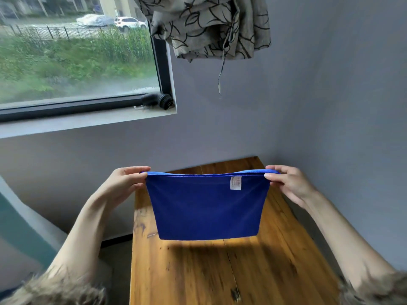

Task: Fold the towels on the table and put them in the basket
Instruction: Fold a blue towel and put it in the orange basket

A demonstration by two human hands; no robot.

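Above the long wooden table, one blue cloth towel with a white label hangs in the air, its doubled top edge stretched level. The left hand pinches one upper corner and the right hand pinches the other. Judging by the doubled edge, one fold is made; further folding and the basket remain. No basket and no second towel are in view.

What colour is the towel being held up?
Solid royal blue towel, with a small white label; head view.
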